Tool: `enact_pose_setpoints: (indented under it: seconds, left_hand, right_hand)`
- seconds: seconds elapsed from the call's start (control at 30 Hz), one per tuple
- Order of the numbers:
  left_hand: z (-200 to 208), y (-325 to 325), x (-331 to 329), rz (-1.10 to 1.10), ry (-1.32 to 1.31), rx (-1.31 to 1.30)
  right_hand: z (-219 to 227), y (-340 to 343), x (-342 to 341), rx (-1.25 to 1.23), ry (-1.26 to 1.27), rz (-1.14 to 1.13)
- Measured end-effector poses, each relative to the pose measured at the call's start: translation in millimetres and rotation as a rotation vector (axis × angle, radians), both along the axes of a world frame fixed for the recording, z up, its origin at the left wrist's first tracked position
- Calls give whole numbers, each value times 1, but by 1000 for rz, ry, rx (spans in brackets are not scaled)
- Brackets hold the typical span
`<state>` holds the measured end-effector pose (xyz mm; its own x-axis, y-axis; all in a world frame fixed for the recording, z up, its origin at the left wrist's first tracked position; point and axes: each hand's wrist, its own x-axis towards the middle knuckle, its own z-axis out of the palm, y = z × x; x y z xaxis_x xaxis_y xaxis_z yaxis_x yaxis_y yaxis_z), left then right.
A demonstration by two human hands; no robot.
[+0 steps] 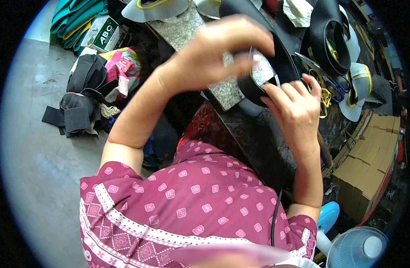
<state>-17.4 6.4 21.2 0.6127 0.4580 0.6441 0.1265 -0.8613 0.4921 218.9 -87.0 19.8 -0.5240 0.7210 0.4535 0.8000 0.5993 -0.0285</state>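
Black curved piece (285,58) in right hand (294,105), blurred left hand (220,49) beside

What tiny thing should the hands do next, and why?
Perhaps steady the black curved piece with the left hand: the right hand pinches its near edge, while the left hand looks blurred beside it, its hold unclear.

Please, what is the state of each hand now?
Left hand: partly open, blurred; contact cannot be told.
Right hand: closed on the black curved piece.
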Motion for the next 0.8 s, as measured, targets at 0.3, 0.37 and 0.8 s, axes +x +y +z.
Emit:
enact_pose_setpoints:
  seconds: [0.3,0.37,0.8]
  left_hand:
    - [-25,-30,-12,38,230,-12]
    - [-25,-39,-4,73,207,-4]
    - [-31,-65,22,308,115,-53]
  right_hand:
    - [8,22,44,-244,222,126]
    - [1,23,49,-271,223,186]
    - [-19,29,25,-141,248,273]
